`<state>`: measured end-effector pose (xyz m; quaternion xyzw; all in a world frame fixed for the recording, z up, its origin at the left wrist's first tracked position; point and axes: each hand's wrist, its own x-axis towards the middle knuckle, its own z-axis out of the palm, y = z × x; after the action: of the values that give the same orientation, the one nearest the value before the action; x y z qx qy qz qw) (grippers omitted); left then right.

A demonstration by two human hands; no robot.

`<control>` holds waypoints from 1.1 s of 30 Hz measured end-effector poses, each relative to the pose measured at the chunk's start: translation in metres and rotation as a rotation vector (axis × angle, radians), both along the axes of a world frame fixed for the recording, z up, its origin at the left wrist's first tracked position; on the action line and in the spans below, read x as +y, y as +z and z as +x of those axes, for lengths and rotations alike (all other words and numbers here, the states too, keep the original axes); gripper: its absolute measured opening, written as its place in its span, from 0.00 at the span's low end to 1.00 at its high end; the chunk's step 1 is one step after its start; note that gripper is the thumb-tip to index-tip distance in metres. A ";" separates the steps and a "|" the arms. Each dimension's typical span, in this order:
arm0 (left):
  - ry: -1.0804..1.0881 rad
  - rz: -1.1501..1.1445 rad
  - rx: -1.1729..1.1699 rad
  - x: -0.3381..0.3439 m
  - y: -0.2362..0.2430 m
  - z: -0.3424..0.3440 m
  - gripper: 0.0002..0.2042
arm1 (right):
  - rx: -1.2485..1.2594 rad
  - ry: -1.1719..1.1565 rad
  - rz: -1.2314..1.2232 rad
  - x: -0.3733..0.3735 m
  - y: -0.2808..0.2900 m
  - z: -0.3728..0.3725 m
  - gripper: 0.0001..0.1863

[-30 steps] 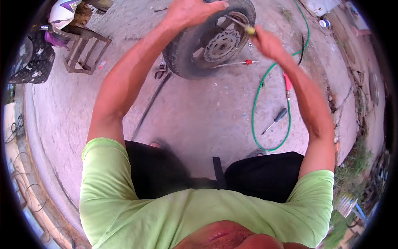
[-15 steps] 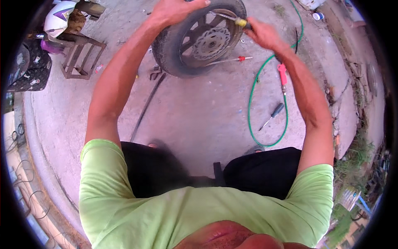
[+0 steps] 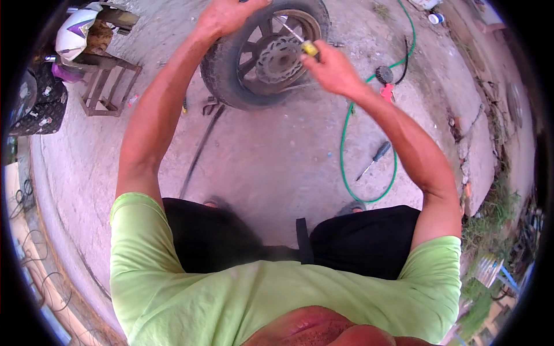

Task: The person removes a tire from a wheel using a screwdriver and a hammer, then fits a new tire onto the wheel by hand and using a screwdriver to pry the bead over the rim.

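Clasped in fingers of right hand [image 3: 333, 68]: yellow-handled tool [image 3: 310, 48], presumably for control. Beyond these: wheel [image 3: 271, 62]. At left hand [image 3: 225, 17], finger grip impossible to tell: tyre [image 3: 217, 78], likely steadied.

At ten o'clock, a white-and-purple helmet [image 3: 77, 34] is near a brown, open-framed wooden stool [image 3: 109, 61]. A small white-and-blue container [image 3: 436, 19] lies between one and two o'clock; green grass [image 3: 493, 206] grows just past three.
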<state>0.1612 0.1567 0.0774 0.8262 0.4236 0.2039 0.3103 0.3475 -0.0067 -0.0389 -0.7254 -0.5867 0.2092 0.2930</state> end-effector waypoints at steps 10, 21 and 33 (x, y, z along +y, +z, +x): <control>0.016 0.026 0.032 0.030 -0.012 0.004 0.38 | 1.348 -0.022 -0.370 -0.009 -0.033 -0.094 0.21; -0.104 -0.025 -0.065 0.021 -0.006 -0.020 0.35 | 0.397 0.148 -0.273 -0.040 0.007 0.014 0.24; -0.138 0.023 0.095 0.020 0.005 -0.016 0.43 | -0.032 0.121 -0.111 -0.034 0.097 0.081 0.24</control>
<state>0.1455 0.1768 0.0824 0.8657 0.3777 0.1475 0.2936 0.4282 -0.0410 0.0576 -0.7069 -0.6217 0.2470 0.2296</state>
